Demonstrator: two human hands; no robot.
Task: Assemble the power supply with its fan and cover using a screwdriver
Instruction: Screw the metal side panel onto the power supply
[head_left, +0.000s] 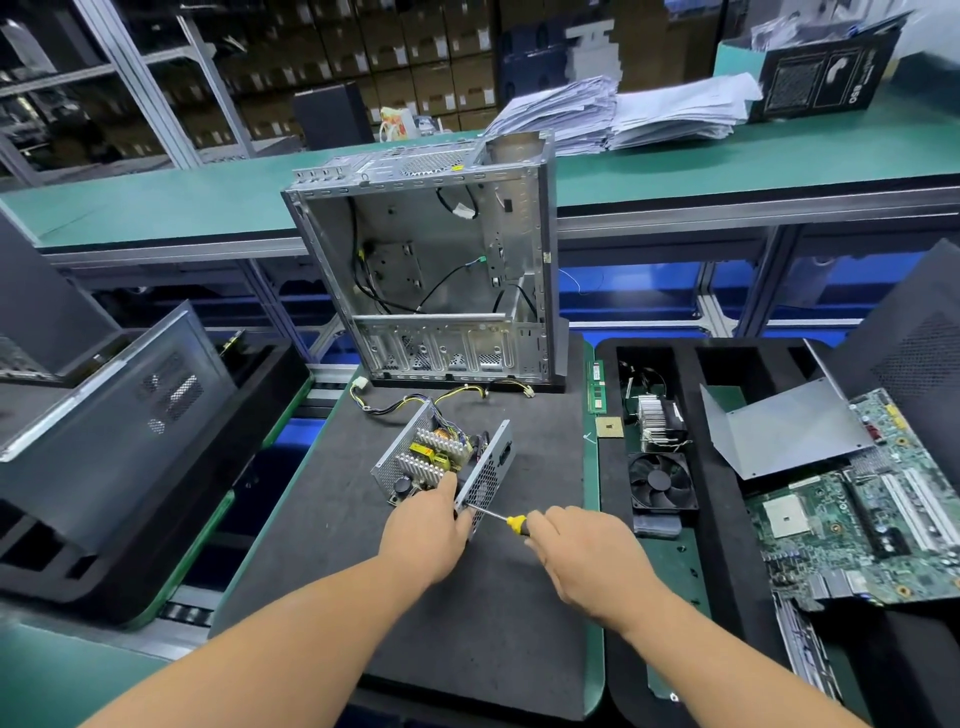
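Worktop: your grey mat (322, 519) on a green-edged pallet, lower centre of the frame.
On the mat: the open power supply (441, 460) at centre, its cables (415, 402) trailing behind it; the bare computer case (431, 260) stands upright at the far edge.
Right tray: black foam tray (722, 519) holding a fan (661, 480), heatsink (655, 422), motherboard (852, 519) and metal cover (784, 431).
Far worktop: green bench (727, 161), top of frame, carrying paper stacks (623, 111).

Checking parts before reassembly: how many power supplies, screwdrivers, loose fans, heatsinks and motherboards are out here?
Power supply: 1
Screwdriver: 1
Loose fan: 1
Heatsink: 1
Motherboard: 1
Total: 5
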